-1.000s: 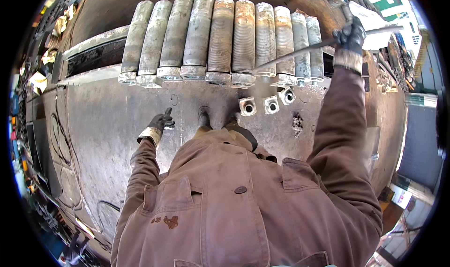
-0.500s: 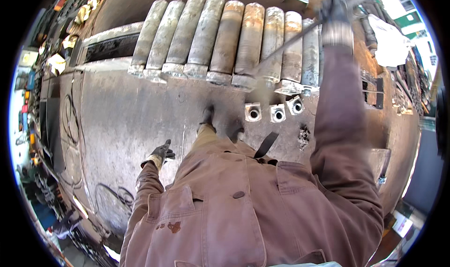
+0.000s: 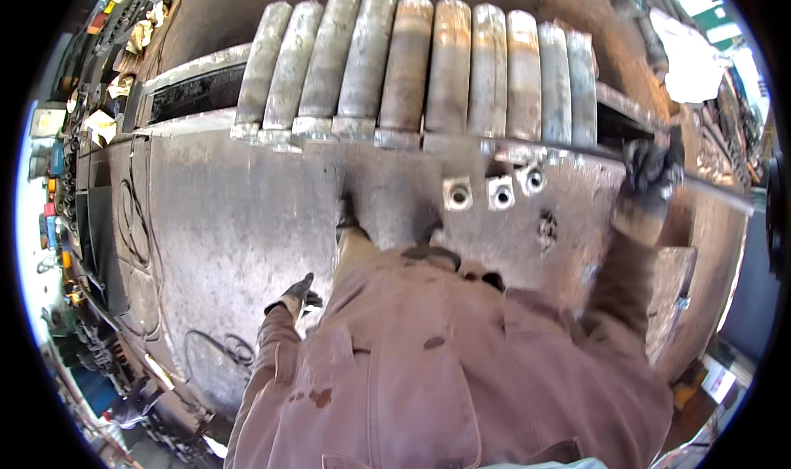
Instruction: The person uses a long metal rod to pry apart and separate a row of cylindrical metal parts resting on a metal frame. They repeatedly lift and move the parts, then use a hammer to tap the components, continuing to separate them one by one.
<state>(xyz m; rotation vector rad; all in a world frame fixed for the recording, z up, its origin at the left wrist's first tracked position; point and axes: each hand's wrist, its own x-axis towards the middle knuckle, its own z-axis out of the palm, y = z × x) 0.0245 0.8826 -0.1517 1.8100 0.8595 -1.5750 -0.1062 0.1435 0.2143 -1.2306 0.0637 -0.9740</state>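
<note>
My gloved right hand (image 3: 651, 168) is closed round a long thin metal rod (image 3: 717, 194) at the right. The rod runs leftward from my fist along the near ends of a row of thick grey and rust-brown metal cylinders (image 3: 404, 65). Its left end is blurred, so what sits there, and whether it touches the cylinders, I cannot tell. Low beside my body, my gloved left hand (image 3: 299, 296) is empty with its fingers apart. Three small square metal blocks with round holes, one of them a pale block (image 3: 500, 193), lie just below the row.
My boots stand on a worn metal plate (image 3: 239, 214) in front of the cylinders. Dark cables (image 3: 218, 345) lie coiled on the left. A small heap of debris (image 3: 547, 230) is right of the blocks. White sheeting (image 3: 684, 57) and long bars are at the far right.
My right hand has come down and toward me from the upper right, swinging the rod from a steep slant to nearly level. My left hand has shifted slightly downward and stays empty.
</note>
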